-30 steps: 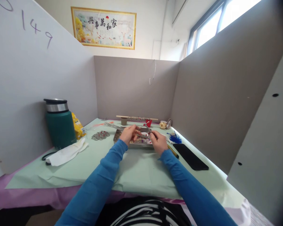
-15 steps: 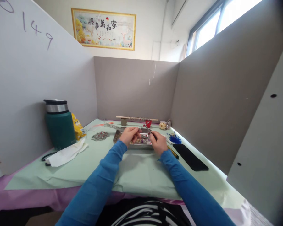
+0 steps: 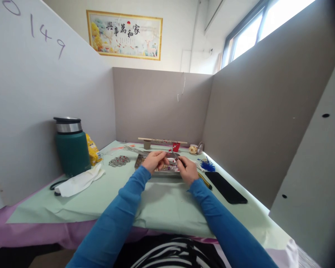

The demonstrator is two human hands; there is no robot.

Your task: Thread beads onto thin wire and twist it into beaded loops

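Both hands meet over the shallow metal tray (image 3: 141,160) of small beads: the left hand (image 3: 154,160) has its fingertips pinched shut on a tiny piece too small to identify, and the right hand (image 3: 187,170) is closed around a thin metal pin (image 3: 173,153) with a red bead near its upper end, which runs up and leftward from those fingers. This looks like the threading step, with piece and pin almost touching between the fingertips. The next move calls for fine alignment and a steady, light pinch directly above the tray.
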